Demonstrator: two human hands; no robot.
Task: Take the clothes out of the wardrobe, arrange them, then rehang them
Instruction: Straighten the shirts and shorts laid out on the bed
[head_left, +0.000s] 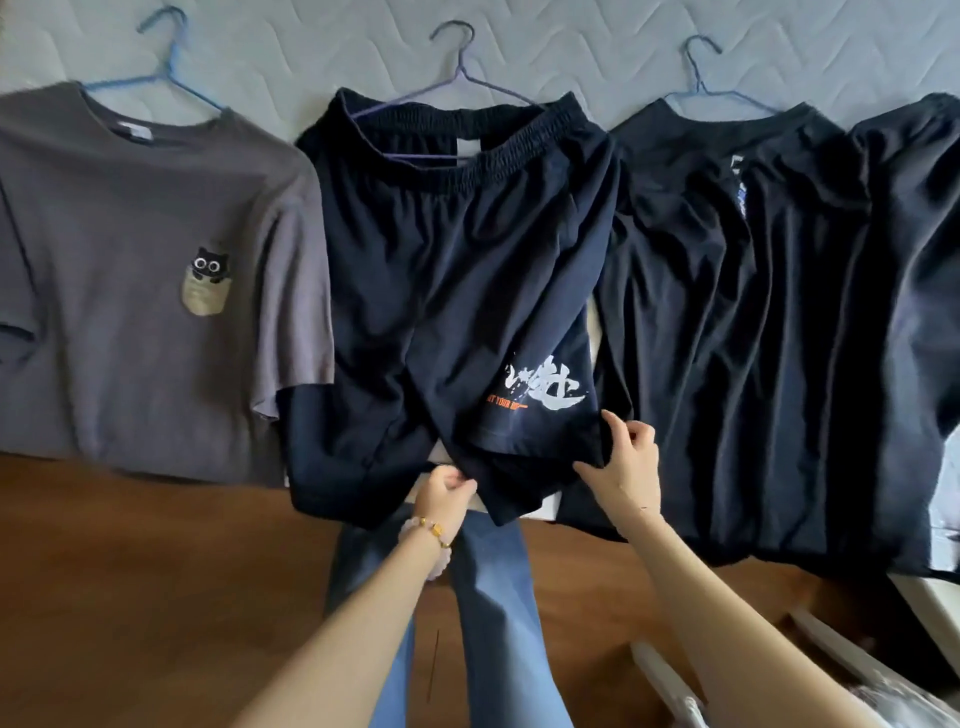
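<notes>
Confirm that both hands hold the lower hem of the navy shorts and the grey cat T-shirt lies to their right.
Wrong side. In the head view the grey cat T-shirt lies to the left of the navy shorts, not the right. The rest holds: the left hand and the right hand both pinch the shorts' lower hem.

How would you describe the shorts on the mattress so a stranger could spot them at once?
Clothes lie in a row on the pale quilted mattress. The navy shorts sit between a grey T-shirt and a black T-shirt. Only they have an elastic waistband and white-and-orange lettering near the hem.
</notes>
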